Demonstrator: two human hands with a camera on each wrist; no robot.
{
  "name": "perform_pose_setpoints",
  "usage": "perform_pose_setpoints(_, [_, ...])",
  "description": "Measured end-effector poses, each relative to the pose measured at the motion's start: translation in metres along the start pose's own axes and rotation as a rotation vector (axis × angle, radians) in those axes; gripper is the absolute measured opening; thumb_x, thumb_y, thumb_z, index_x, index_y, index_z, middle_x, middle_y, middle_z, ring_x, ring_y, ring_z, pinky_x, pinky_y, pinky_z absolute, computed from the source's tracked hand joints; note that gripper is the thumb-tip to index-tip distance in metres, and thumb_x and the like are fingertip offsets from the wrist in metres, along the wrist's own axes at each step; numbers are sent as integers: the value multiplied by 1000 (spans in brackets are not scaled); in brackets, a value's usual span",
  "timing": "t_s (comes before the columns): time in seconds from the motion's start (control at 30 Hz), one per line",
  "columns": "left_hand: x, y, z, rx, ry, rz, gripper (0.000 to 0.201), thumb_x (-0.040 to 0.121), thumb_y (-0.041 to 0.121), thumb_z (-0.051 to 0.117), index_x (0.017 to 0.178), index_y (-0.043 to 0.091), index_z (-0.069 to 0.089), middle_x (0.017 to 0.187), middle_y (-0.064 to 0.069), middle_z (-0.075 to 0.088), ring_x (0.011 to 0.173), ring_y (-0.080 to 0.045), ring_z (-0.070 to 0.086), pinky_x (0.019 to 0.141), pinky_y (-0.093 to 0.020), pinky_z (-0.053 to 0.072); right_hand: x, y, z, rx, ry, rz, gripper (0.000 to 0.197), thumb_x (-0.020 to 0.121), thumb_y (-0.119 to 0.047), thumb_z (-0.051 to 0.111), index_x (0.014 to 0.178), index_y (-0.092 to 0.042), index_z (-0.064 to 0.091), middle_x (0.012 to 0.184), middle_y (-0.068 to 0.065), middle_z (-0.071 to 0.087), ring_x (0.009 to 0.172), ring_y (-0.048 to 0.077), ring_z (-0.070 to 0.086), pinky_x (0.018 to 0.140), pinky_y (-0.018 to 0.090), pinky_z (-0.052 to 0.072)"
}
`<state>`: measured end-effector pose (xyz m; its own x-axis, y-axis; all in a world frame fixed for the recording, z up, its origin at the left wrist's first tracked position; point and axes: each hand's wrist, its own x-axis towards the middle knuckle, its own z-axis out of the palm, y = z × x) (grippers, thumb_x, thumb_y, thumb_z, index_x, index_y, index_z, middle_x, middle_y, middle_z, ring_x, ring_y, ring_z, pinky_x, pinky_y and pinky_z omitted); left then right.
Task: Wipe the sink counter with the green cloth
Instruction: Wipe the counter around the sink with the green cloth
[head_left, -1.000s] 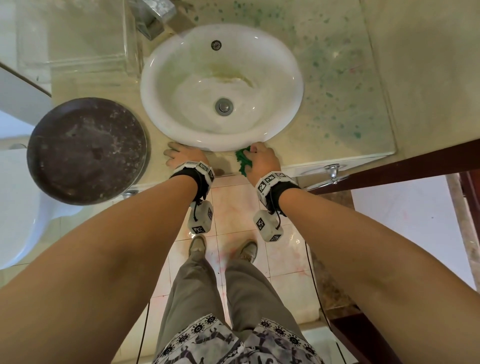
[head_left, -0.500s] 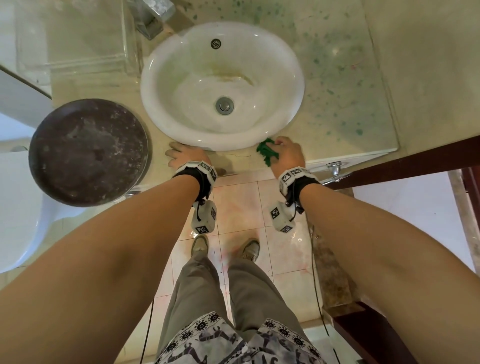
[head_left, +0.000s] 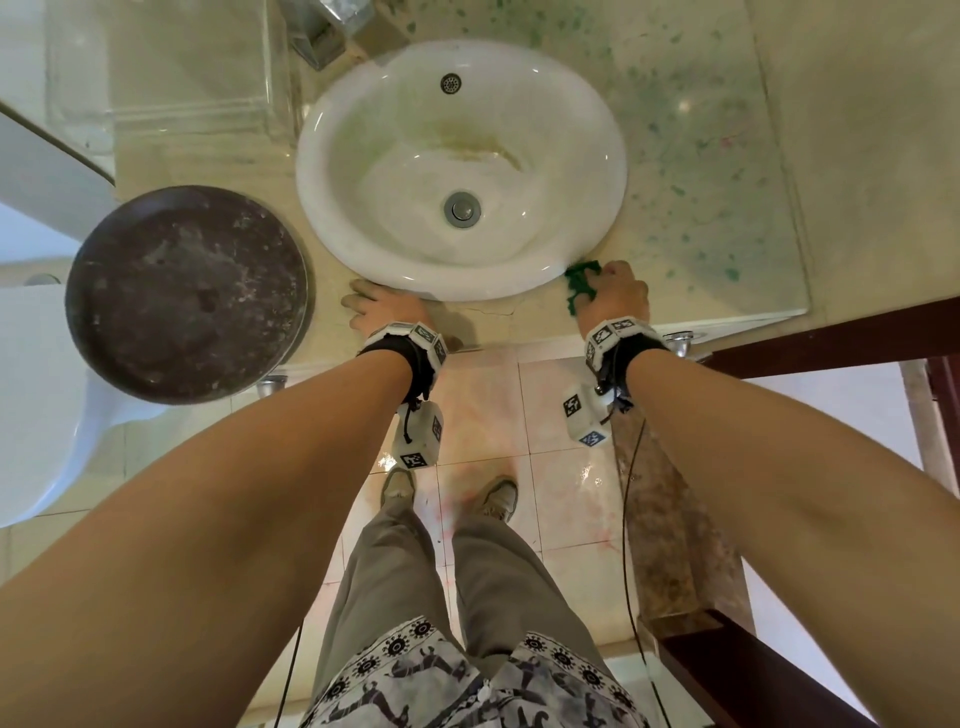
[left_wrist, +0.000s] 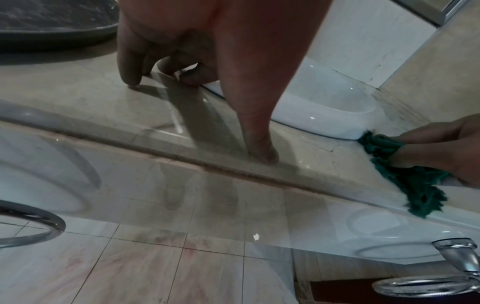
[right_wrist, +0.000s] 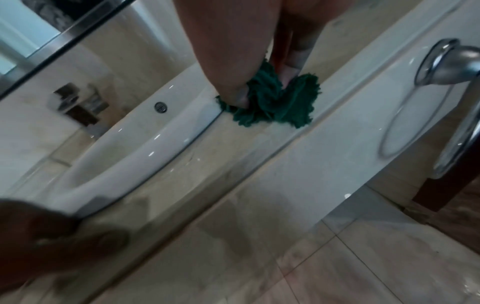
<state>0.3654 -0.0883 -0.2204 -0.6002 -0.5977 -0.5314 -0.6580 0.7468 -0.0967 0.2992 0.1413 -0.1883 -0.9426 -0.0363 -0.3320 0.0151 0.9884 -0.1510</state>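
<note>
A crumpled green cloth (head_left: 581, 287) (left_wrist: 405, 170) (right_wrist: 270, 102) lies on the beige counter (head_left: 727, 171) at the front right of the white sink basin (head_left: 571, 104). My right hand (head_left: 615, 296) (right_wrist: 249, 67) grips the cloth and presses it onto the counter against the basin's rim. My left hand (head_left: 382, 309) (left_wrist: 197, 67) rests on the counter's front strip just left of the basin's front, fingertips (left_wrist: 262, 152) down, holding nothing. Green specks (head_left: 691, 218) dot the counter to the right of the basin.
A dark round tray (head_left: 187, 293) sits on the counter's left end. A chrome tap (head_left: 322, 31) stands behind the basin. Chrome towel rings (left_wrist: 441, 273) (right_wrist: 441, 102) hang on the counter's front face. A white toilet (head_left: 36, 389) is at far left, a wooden frame (head_left: 831, 332) at right.
My right hand has slid the green cloth to the right along the front of the basin, from its middle to its front right. The left hand has stayed put.
</note>
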Motion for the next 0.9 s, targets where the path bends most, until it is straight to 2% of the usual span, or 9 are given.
perform_pose_setpoints(0.1, [-4,-2,-2,18,4,33,109,84,58,63,151,-5,5,156,-30,10,139,-48,20,103,-52,37,-16,-18,6,58,-12,-53,36,94,-19,50,127,-3,52,133,14,49,111,37,50,96,41,45])
perform_pose_setpoints(0.17, [-7,-4,-3,21,32,48,102,86,51,66,152,-3,10,155,-30,11,139,-49,22,102,-54,37,-25,-29,16,132,-21,-116,35,91,-17,55,124,-7,57,132,10,52,112,35,50,93,37,48])
perform_pose_setpoints(0.3, [-17,-10,-8,64,-36,67,134,58,74,73,150,-2,14,155,-25,15,138,-43,25,103,-55,37,-35,-42,26,111,-151,-275,39,88,-17,56,126,-16,61,132,1,51,116,28,49,94,29,44])
perform_pose_setpoints(0.33, [-20,-11,-12,74,-29,79,131,58,74,74,149,-1,18,152,-23,22,134,-41,31,102,-55,38,-35,-42,24,107,-180,-301,40,88,-17,57,128,-18,60,133,1,51,117,27,49,96,28,42])
perform_pose_setpoints(0.43, [-27,-13,-23,113,-31,134,98,71,60,75,142,6,34,130,-15,42,118,-33,45,97,-51,41,-29,-40,14,74,-250,-350,41,88,-13,57,129,-18,60,133,4,53,119,27,52,100,29,43])
perform_pose_setpoints(0.53, [-44,-9,-36,119,-14,199,80,76,52,73,136,10,40,127,-11,44,117,-31,46,95,-49,42,-27,-30,3,146,-237,-300,41,86,-8,55,124,-22,65,124,5,62,110,28,60,92,27,49])
perform_pose_setpoints(0.67, [-65,12,-47,66,56,328,66,78,46,72,129,12,49,122,-9,49,113,-31,50,88,-44,45,-34,0,-5,282,-185,-216,41,87,-9,55,122,-25,66,126,2,64,106,25,62,82,18,44])
perform_pose_setpoints(0.73, [-73,30,-50,61,71,401,66,79,47,72,130,11,49,123,-10,51,113,-31,51,88,-43,46,-37,19,-9,357,-168,-153,41,86,-9,57,123,-23,65,127,2,63,107,23,62,85,18,45])
perform_pose_setpoints(0.9, [-85,74,-52,89,58,528,73,77,54,71,132,14,45,127,-8,46,118,-31,45,89,-45,44,-40,69,-19,465,-119,-44,39,86,-9,60,123,-19,64,128,6,62,109,24,62,93,27,51])
